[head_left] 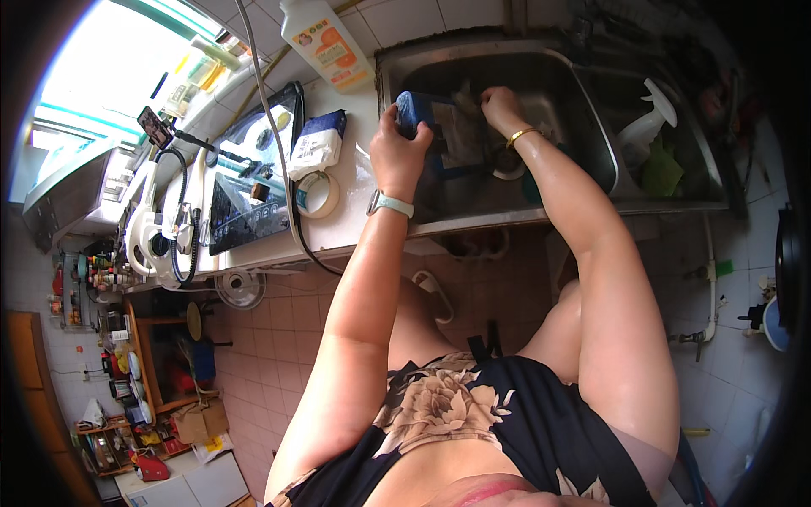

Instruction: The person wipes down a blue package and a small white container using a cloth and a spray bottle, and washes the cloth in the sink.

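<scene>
My left hand [403,142] grips the near-left end of a blue box-like object [415,109], which sits over the left basin of a stainless steel sink [570,89]. To its right, my right hand [502,109] reaches over the same basin with its fingers curled. Close to those fingertips is a pale, blurred item [467,100]; whether the hand holds it cannot be told. Below, inside the basin, lie a round whitish item [509,166] and something dark green, partly hidden by my right forearm.
In the right basin are a white spray bottle [640,130] and a green cloth [663,166]. Left of the sink stand a large plastic bottle [329,47], a blue-and-white packet [318,144], a roll of tape [317,194] and a black cooktop [244,209]. A grey cable [271,120] crosses the counter.
</scene>
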A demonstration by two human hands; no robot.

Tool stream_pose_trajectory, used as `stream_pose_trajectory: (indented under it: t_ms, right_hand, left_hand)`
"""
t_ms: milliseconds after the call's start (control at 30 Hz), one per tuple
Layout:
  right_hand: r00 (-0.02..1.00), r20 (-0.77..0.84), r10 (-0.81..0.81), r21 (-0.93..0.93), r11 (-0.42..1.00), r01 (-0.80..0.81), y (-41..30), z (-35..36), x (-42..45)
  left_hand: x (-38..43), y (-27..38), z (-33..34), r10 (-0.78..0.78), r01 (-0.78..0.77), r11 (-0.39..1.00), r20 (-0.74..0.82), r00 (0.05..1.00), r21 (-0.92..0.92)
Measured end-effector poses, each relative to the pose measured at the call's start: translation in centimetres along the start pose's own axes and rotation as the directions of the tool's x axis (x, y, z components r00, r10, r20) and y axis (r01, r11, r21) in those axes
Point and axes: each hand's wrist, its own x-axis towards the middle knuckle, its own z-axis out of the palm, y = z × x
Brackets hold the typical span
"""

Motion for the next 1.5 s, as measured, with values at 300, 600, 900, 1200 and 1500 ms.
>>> stream_pose_trajectory:
  t_ms: [300,600,900,1200,1500]
  right_hand:
    - [0.994,0.108,-0.006,0.596,0.801,-0.06,-1.6,-8.4,1.4]
    - [0.95,0.298,-0.09,0.273,0.962,0.005,-0.9,-15.9,-2.6]
    - [0.839,0.513,-0.18,0.427,0.902,-0.068,5.3,-17.4,-4.9]
    - [0.926,-0.036,-0.375,-0.235,0.904,0.357,5.8,-22.2,-9.5]
    - [0.945,-0.269,0.185,-0.312,0.912,-0.267,16.2,-32.3,-8.7]
  left_hand:
    - [0.1,0.0,0.6,-0.002,0.004,0.997,-0.021,1.0,0.083]
    - [0.6,-1.9,1.0,-0.033,0.03,0.993,-0.031,0.999,-0.116]
    - [2.4,1.5,3.0,-0.097,0.1,0.983,0.03,0.995,-0.156]
    - [1.5,0.0,5.7,-0.246,0.239,0.907,0.025,0.969,-0.346]
    - [2.0,-3.1,8.3,-0.289,0.385,0.791,0.264,0.92,-0.475]
